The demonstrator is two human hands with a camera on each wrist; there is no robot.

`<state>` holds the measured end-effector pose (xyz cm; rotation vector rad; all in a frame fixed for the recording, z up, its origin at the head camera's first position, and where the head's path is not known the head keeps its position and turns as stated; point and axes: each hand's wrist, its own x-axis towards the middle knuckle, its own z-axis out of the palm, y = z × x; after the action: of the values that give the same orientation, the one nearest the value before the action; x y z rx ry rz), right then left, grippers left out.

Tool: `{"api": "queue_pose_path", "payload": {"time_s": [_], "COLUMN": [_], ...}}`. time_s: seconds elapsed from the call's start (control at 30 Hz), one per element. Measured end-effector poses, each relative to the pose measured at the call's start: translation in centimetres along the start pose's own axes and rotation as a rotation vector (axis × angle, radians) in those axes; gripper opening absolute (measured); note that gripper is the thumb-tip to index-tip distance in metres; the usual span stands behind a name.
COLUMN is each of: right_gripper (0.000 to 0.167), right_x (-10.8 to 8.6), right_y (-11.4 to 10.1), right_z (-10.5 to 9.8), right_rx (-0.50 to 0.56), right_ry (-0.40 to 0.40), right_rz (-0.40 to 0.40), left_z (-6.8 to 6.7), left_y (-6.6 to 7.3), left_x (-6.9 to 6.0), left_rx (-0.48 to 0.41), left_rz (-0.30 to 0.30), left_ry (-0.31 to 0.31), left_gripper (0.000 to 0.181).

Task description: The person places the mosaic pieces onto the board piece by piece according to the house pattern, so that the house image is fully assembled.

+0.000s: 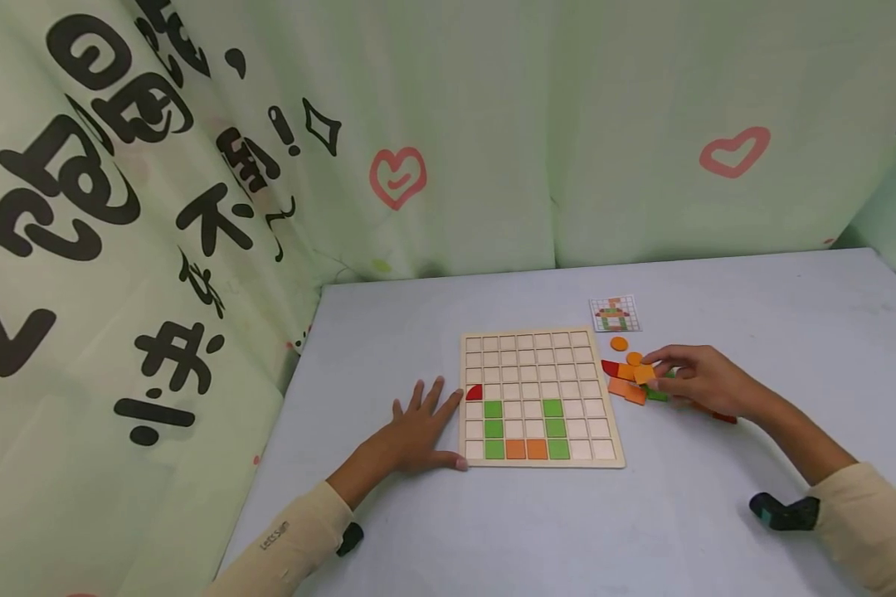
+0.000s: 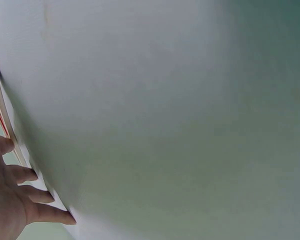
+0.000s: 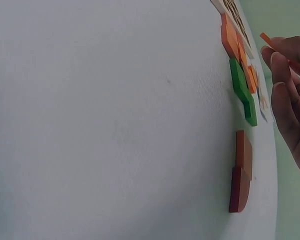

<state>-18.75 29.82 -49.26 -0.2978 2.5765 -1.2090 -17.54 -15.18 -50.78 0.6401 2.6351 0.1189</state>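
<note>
A wooden grid board [image 1: 542,398] lies on the table. It bears a red rounded piece [image 1: 474,392], green squares in two columns, and orange squares [image 1: 526,449] in the bottom row. My left hand [image 1: 421,427] is spread flat beside the board's left edge, thumb and a finger touching the rim; the left wrist view shows the fingers straight. Right of the board, my right hand [image 1: 690,377] pinches an orange square tile [image 3: 265,38] above the loose pieces. Below it lie orange tiles [image 3: 230,40], green pieces [image 3: 240,85] and a dark red piece [image 3: 240,190].
A small pattern card [image 1: 615,314] lies behind the loose pieces, with an orange round piece [image 1: 619,342] in front of it. A printed curtain [image 1: 478,133] hangs along the back and left of the white table [image 1: 530,531].
</note>
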Motion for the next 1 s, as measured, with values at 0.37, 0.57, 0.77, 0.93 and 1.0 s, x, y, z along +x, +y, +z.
{"api": "queue_pose_path", "payload": {"time_s": [0.37, 0.57, 0.77, 0.93, 1.0], "right_gripper": [0.040, 0.041, 0.037, 0.037, 0.037], "right_x": [0.8, 1.5, 2.3, 3.0, 3.2], "right_y": [-1.7, -2.5, -3.4, -4.4, -4.8], "right_z": [1.7, 2.7, 3.7, 4.6, 5.1], "right_rx": [0.135, 0.170, 0.126, 0.120, 0.116], "right_ry": [-0.056, -0.078, -0.076, -0.076, -0.077], "right_rz": [-0.057, -0.101, -0.125, -0.143, -0.149], "left_z": [0.3, 0.1, -0.1, 0.1, 0.2], "left_y": [0.0, 0.1, 0.1, 0.0, -0.1], "left_x": [0.1, 0.0, 0.0, 0.1, 0.2], "left_rx": [0.024, 0.022, 0.015, 0.022, 0.018], "left_rz": [0.011, 0.011, 0.004, 0.002, 0.001], "left_ry": [0.009, 0.007, 0.004, 0.004, 0.002], "left_gripper": [0.111, 0.111, 0.111, 0.112, 0.112]}}
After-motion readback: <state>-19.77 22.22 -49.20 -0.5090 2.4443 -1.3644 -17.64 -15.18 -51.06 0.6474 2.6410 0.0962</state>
